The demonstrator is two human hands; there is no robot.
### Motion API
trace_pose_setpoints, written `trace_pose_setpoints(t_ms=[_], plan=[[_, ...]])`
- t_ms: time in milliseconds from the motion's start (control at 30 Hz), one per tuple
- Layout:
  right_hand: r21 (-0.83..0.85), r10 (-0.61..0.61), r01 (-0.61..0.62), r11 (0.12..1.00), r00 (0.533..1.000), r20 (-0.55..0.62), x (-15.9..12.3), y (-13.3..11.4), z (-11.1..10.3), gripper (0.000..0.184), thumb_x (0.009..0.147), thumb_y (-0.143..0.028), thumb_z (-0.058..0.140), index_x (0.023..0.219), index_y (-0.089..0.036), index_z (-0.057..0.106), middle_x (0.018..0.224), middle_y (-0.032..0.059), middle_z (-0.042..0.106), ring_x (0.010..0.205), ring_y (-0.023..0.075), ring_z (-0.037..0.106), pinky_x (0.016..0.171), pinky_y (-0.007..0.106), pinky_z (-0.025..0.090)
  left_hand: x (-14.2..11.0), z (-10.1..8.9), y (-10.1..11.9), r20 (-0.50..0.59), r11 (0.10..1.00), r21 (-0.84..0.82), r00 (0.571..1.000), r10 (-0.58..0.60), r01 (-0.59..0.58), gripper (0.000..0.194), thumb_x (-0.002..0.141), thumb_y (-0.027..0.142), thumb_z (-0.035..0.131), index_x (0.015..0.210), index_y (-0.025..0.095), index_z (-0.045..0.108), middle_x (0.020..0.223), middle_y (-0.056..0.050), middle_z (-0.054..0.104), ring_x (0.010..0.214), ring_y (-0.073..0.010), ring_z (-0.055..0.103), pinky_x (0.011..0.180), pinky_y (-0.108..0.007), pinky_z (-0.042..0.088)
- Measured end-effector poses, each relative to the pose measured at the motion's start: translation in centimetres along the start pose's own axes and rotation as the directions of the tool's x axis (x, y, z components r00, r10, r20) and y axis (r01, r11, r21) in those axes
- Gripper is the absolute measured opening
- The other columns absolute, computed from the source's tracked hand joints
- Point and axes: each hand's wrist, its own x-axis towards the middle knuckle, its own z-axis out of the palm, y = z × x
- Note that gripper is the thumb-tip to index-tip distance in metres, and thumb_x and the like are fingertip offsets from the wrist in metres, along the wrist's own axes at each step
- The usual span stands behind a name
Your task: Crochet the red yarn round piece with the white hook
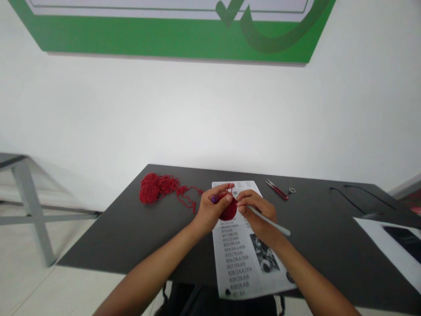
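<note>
Between my two hands is a round red crochet piece, held up over a printed pattern sheet. My left hand pinches the piece by its left edge, its index finger raised with red yarn running over it. A small purple thing, perhaps a stitch marker, shows by the left fingers. My right hand is closed around a crochet hook with a pale grey handle; its tip points at the upper edge of the piece. Loose yarn leads left to a red yarn ball on the table.
On the dark table, red-handled thread snips and a small metal ring lie beyond my right hand. Eyeglasses and a white sheet with a dark phone-like object are at the right. A white wall stands behind.
</note>
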Motion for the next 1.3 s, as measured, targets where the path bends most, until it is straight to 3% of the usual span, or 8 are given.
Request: trace_pose_setpoints(t_ms=[233, 533, 700, 933, 1100, 1233, 1300], plan=[[0.098, -0.014, 0.004, 0.995, 0.995, 0.096, 0.5, 0.3, -1.0, 0.007, 0.094, -0.028, 0.068, 0.092, -0.025, 0.073, 0.1, 0.0027, 0.072, 0.093, 0.0159, 0.071, 0.081, 0.028, 0.058, 0.2, -0.9, 1.3, 0.175, 0.999, 0.015, 0.984, -0.036, 0.034, 0.061, 0.068, 0.043, 0.09, 0.121, 0.017, 0.075, 0.083, -0.005, 0.074, 0.07, -0.0143, 0.065, 0.069, -0.027, 0.05], [0.128, 0.06, -0.073, 0.989, 0.993, 0.106, 0.0, 0.0, -1.2, 0.014, 0.098, -0.035, 0.062, 0.095, -0.026, 0.073, 0.113, 0.0044, 0.077, 0.102, 0.0209, 0.075, 0.089, 0.035, 0.061, 0.0, -0.5, 1.7, 0.175, 0.964, -0.213, 0.977, -0.123, 0.16, 0.067, 0.062, 0.038, 0.094, 0.12, 0.014, 0.073, 0.086, -0.007, 0.078, 0.071, -0.016, 0.071, 0.068, -0.025, 0.054], [0.267, 0.193, -0.221, 0.938, 0.973, 0.129, -0.6, 0.0, -1.2, 0.014, 0.097, -0.038, 0.064, 0.097, -0.028, 0.073, 0.12, 0.0035, 0.077, 0.111, 0.0227, 0.073, 0.097, 0.037, 0.059, 0.0, -0.5, 1.9, 0.232, 0.914, -0.339, 0.962, -0.148, 0.222, 0.059, 0.064, 0.035, 0.094, 0.115, 0.013, 0.072, 0.086, -0.006, 0.079, 0.074, -0.0156, 0.075, 0.073, -0.023, 0.058], [0.492, 0.34, -0.393, 0.777, 0.919, 0.197, -1.6, 0.7, -0.5, 0.016, 0.094, -0.042, 0.067, 0.096, -0.027, 0.071, 0.126, 0.0056, 0.074, 0.115, 0.027, 0.071, 0.102, 0.045, 0.055, 0.0, -0.6, 1.9, 0.311, 0.84, -0.441, 0.932, -0.187, 0.316, 0.055, 0.064, 0.036, 0.094, 0.11, 0.014, 0.073, 0.083, -0.004, 0.079, 0.07, -0.0135, 0.075, 0.069, -0.019, 0.06], [0.733, 0.382, -0.41, 0.542, 0.898, 0.219, -0.8, -0.1, 0.7, 0.019, 0.09, -0.045, 0.071, 0.086, -0.027, 0.07, 0.109, 0.0035, 0.079, 0.093, 0.0228, 0.076, 0.091, 0.043, 0.061, -0.2, -0.5, 2.0, 0.381, 0.781, -0.484, 0.898, -0.219, 0.395, 0.055, 0.062, 0.033, 0.095, 0.108, 0.015, 0.072, 0.084, -0.003, 0.079, 0.069, -0.0141, 0.076, 0.059, -0.016, 0.057], [0.826, 0.451, -0.437, 0.357, 0.855, 0.257, -0.2, -0.4, 1.3, 0.021, 0.087, -0.043, 0.076, 0.08, -0.025, 0.068, 0.1, -0.0001, 0.079, 0.079, 0.0151, 0.074, 0.08, 0.032, 0.063, -0.3, -0.3, 1.7, 0.353, 0.846, -0.41, 0.915, -0.198, 0.341, 0.054, 0.065, 0.039, 0.093, 0.109, 0.015, 0.073, 0.086, -0.006, 0.08, 0.069, -0.0136, 0.074, 0.064, -0.018, 0.058], [0.84, 0.495, -0.435, 0.325, 0.835, 0.241, -0.2, -0.2, 1.4, 0.022, 0.083, -0.043, 0.08, 0.078, -0.026, 0.068, 0.096, -0.0013, 0.079, 0.076, 0.0134, 0.073, 0.078, 0.029, 0.062, -0.2, -0.2, 1.6, 0.276, 0.922, -0.301, 0.948, -0.16, 0.243, 0.056, 0.065, 0.039, 0.093, 0.111, 0.015, 0.074, 0.089, -0.008, 0.081, 0.074, -0.0158, 0.075, 0.072, -0.023, 0.058]])
